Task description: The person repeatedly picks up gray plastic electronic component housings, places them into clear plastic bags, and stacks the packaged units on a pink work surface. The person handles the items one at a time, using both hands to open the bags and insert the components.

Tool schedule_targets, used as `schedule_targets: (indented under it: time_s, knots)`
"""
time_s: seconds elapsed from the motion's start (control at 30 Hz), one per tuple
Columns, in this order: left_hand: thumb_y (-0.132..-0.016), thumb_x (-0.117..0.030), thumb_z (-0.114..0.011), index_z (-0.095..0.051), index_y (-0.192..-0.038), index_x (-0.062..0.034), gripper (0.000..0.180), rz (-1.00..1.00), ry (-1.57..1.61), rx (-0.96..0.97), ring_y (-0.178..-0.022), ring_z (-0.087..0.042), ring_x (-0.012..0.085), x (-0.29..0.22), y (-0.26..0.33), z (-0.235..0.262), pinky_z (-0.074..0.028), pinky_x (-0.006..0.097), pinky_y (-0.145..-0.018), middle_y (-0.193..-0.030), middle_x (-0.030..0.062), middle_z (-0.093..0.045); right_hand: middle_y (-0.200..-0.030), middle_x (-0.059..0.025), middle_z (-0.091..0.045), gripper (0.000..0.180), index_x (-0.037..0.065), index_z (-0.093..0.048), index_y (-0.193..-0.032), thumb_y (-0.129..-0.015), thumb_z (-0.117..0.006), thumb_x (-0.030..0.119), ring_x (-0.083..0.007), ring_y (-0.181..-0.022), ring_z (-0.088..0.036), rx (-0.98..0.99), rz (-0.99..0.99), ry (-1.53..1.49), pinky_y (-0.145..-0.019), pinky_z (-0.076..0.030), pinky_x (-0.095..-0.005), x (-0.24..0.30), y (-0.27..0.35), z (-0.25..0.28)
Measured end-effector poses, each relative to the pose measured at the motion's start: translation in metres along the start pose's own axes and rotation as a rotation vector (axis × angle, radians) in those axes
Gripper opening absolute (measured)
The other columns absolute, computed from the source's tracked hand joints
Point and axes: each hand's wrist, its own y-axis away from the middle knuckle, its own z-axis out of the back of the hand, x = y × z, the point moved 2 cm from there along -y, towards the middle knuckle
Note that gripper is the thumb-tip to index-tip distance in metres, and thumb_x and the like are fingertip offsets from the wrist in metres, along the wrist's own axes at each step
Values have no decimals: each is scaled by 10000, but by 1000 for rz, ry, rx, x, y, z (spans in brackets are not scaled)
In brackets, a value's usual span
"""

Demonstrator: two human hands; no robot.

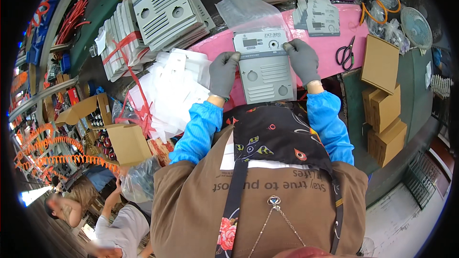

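A grey vented metal panel (266, 83) lies in front of me on the pink sheet, close to my apron. Across its upper end sits a grey-and-white printed faceplate sticker (258, 44) with a dark window and a round hole. My left hand (223, 74), in a grey glove, is closed with thumb and fingers at the sticker's left edge. At its right edge my gloved right hand (304, 61) pinches too. Whether the fingers also grip the panel beneath is hard to see. More faceplate stickers (323, 16) are piled beyond my right hand.
Stacked grey panels (167, 12) stand at the far left, some tied with red ribbon. White backing sheets (174, 83) are heaped left of my left hand. Black-handled scissors (345, 55) and cardboard boxes (382, 98) are at right. Crumpled clear film (246, 7) lies beyond the panel.
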Motion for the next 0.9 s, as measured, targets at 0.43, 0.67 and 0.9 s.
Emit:
schedule_targets:
  time_s: [0.43, 0.67, 0.9]
  knots:
    - [-910, -236, -708, -709, -926, 12, 249, 135, 151, -6, -626, -564, 64, 9, -1, -5, -475, 230, -583, -740, 18, -656, -871, -136, -706, 323, 118, -686, -964, -925, -606, 428, -347, -836, -669, -14, -38, 31, -717, -494, -445, 5, 3, -5]
    - [-901, -222, -720, -716, -922, 7, 231, 149, 165, -14, -604, -560, 60, 10, 0, -5, -467, 229, -557, -725, 16, -657, -842, -135, -699, 321, 120, -684, -949, -926, -602, 429, -349, -820, -665, -17, -38, 58, -714, -491, -450, 5, 3, -6]
    - [-895, -218, -724, -719, -918, 11, 230, 118, 125, -34, -599, -559, 66, 11, -2, -7, -461, 236, -549, -714, 22, -657, -816, -144, -689, 332, 117, -686, -952, -930, -590, 434, -352, -799, -661, -52, -9, 49, -698, -489, -457, 1, 1, -10]
